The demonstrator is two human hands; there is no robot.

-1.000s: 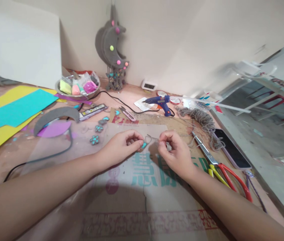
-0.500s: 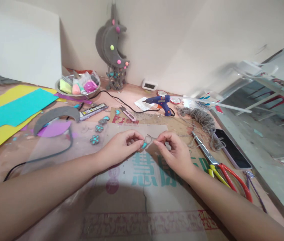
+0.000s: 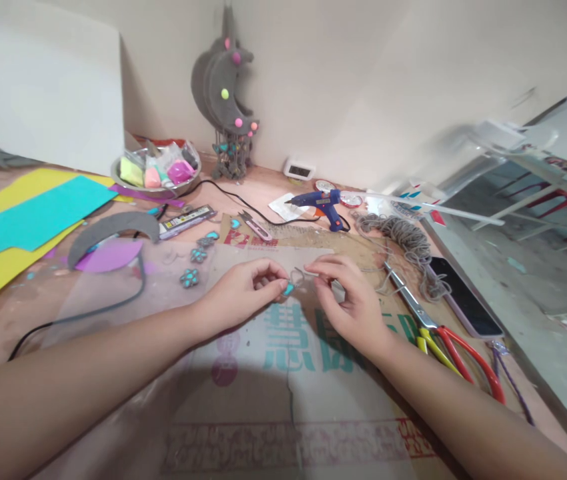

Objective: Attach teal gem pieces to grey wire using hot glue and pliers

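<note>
Between thumb and fingers, my left hand (image 3: pixel 248 293) pinches a small turquoise heart-shaped piece (image 3: pixel 289 289) with a grey edge. A thin grey cord (image 3: pixel 297 275) curls up from it in a loose loop toward the right. My right hand (image 3: pixel 348 303) is just across from it, thumb and index finger apart, the index fingertip close to the cord's end; whether it touches the cord I cannot tell. Both hands are above a printed sheet (image 3: pixel 243 400). To the left lie grey-and-turquoise flower pieces (image 3: pixel 189 278) and another turquoise heart (image 3: pixel 235 224).
Scissors (image 3: pixel 426 320), a phone (image 3: pixel 463 297) and a grey cord bundle (image 3: pixel 398 237) lie at the right. A blue glue gun (image 3: pixel 321 200) rests behind the hands. A grey crescent (image 3: pixel 113 230), coloured sheets (image 3: pixel 38 220) and a bowl of clay packs (image 3: pixel 156 188) occupy the left side.
My right thumb and index finger have parted from their pinch at the cord's end. My left hand keeps its place with the turquoise heart piece.
</note>
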